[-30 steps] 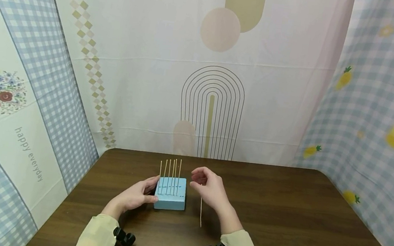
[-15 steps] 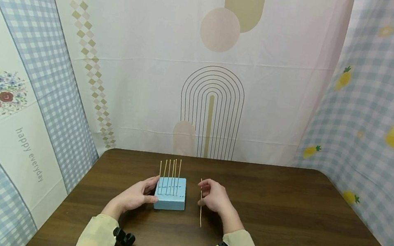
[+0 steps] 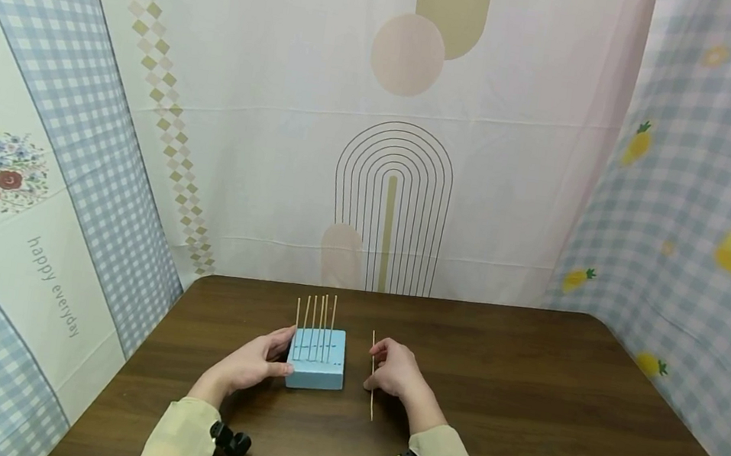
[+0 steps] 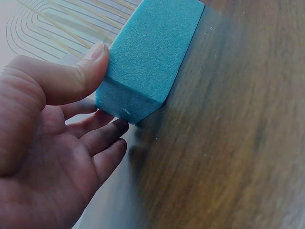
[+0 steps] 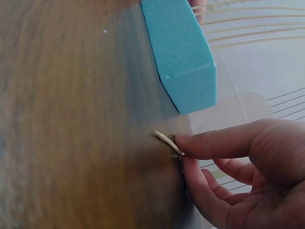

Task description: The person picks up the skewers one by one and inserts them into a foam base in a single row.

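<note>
A light blue foam block (image 3: 314,380) sits on the table, with several thin wooden sticks (image 3: 334,315) standing upright in its top. My left hand (image 3: 250,364) holds the block's left side. In the left wrist view its thumb (image 4: 88,71) presses near a corner while the fingers touch the end face. Right of the block, a single wooden stick (image 3: 372,406) lies along the table. My right hand (image 3: 397,371) pinches this stick between thumb and index finger; one end of the stick (image 5: 167,141) sticks out past the fingertips in the right wrist view.
The dark brown wooden table (image 3: 523,403) reaches back to a patterned cloth (image 3: 276,170) hanging behind it. Checked cloths hang at the left (image 3: 96,115) and right (image 3: 724,190). Small black cameras (image 3: 229,441) are strapped to both wrists.
My right hand has come down and nearer along the loose stick, and its thumb and index finger have closed on it. The left hand and the foam block have stayed put.
</note>
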Action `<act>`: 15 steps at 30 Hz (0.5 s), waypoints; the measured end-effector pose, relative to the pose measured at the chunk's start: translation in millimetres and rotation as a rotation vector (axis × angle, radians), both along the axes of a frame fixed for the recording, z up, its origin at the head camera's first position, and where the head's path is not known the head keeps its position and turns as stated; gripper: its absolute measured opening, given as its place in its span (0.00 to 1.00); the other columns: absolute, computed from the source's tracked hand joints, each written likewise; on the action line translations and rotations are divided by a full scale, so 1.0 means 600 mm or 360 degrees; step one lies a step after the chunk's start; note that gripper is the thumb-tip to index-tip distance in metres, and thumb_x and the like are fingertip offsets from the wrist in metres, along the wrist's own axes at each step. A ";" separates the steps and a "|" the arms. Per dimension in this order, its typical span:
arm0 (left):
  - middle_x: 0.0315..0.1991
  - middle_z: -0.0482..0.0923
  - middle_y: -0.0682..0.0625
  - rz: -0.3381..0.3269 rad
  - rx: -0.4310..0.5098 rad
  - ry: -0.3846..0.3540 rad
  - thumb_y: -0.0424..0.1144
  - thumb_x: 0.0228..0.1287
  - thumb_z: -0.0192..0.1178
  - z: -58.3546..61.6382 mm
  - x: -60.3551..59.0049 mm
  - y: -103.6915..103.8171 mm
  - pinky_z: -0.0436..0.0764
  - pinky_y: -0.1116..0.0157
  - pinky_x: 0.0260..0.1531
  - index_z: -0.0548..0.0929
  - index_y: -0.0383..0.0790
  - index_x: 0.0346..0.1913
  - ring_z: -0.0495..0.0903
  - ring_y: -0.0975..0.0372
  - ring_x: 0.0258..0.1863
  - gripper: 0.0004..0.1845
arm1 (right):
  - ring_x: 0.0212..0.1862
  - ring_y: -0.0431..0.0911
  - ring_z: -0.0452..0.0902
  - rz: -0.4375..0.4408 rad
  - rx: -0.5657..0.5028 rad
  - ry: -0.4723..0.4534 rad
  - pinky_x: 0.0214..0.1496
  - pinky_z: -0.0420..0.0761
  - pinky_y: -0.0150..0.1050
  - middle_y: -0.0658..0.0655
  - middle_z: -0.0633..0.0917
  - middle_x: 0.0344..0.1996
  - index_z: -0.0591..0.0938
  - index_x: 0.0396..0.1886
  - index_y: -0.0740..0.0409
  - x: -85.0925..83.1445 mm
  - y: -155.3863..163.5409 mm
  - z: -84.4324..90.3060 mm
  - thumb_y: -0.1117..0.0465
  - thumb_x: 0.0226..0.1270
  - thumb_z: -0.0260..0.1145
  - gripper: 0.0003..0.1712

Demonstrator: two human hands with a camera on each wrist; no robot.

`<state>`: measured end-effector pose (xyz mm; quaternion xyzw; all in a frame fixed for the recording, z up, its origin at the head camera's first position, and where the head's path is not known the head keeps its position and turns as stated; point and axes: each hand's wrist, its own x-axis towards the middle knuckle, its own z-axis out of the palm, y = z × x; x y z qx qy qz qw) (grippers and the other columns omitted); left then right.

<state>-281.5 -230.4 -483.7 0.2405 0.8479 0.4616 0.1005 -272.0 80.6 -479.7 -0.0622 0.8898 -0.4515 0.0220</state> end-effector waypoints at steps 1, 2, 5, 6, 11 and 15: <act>0.83 0.47 0.26 -0.0001 -0.0001 0.0000 0.36 0.72 0.69 0.000 0.000 0.000 0.57 0.39 0.77 0.51 0.22 0.83 0.56 0.35 0.81 0.48 | 0.45 0.52 0.77 -0.0009 0.0003 -0.0005 0.51 0.82 0.51 0.60 0.82 0.44 0.82 0.49 0.64 0.001 0.000 0.001 0.76 0.44 0.85 0.31; 0.83 0.47 0.26 -0.0002 0.0001 0.0000 0.36 0.72 0.69 0.000 0.000 0.000 0.57 0.39 0.77 0.51 0.22 0.83 0.56 0.35 0.81 0.48 | 0.45 0.52 0.76 -0.0019 0.0005 -0.0010 0.50 0.82 0.50 0.60 0.81 0.44 0.82 0.49 0.64 0.001 0.000 0.001 0.76 0.44 0.85 0.31; 0.83 0.47 0.26 -0.0008 0.0002 0.0000 0.35 0.72 0.69 -0.001 -0.001 0.000 0.57 0.39 0.77 0.51 0.21 0.82 0.56 0.35 0.81 0.48 | 0.44 0.53 0.76 -0.0043 0.0018 -0.0003 0.46 0.82 0.49 0.60 0.81 0.43 0.82 0.49 0.64 0.003 0.001 0.002 0.76 0.44 0.84 0.30; 0.83 0.47 0.26 -0.0010 0.0001 0.0002 0.35 0.72 0.69 -0.001 -0.001 0.000 0.57 0.39 0.77 0.51 0.21 0.82 0.56 0.35 0.81 0.48 | 0.44 0.53 0.75 -0.0052 0.0023 0.0003 0.45 0.82 0.49 0.59 0.80 0.43 0.82 0.49 0.64 0.004 0.001 0.003 0.76 0.44 0.84 0.30; 0.83 0.47 0.26 -0.0011 -0.0008 0.0009 0.36 0.72 0.69 0.000 -0.001 0.000 0.57 0.39 0.77 0.51 0.21 0.83 0.56 0.35 0.81 0.48 | 0.43 0.53 0.75 -0.0078 0.0025 0.0020 0.43 0.82 0.48 0.59 0.80 0.42 0.82 0.47 0.63 0.006 0.002 0.003 0.76 0.43 0.84 0.29; 0.83 0.47 0.26 -0.0012 -0.0008 0.0005 0.36 0.72 0.69 0.001 0.000 0.001 0.57 0.39 0.77 0.51 0.22 0.83 0.55 0.35 0.81 0.48 | 0.44 0.54 0.76 -0.0083 -0.0011 -0.0006 0.42 0.83 0.48 0.60 0.80 0.43 0.81 0.48 0.62 0.006 0.003 0.002 0.77 0.44 0.81 0.29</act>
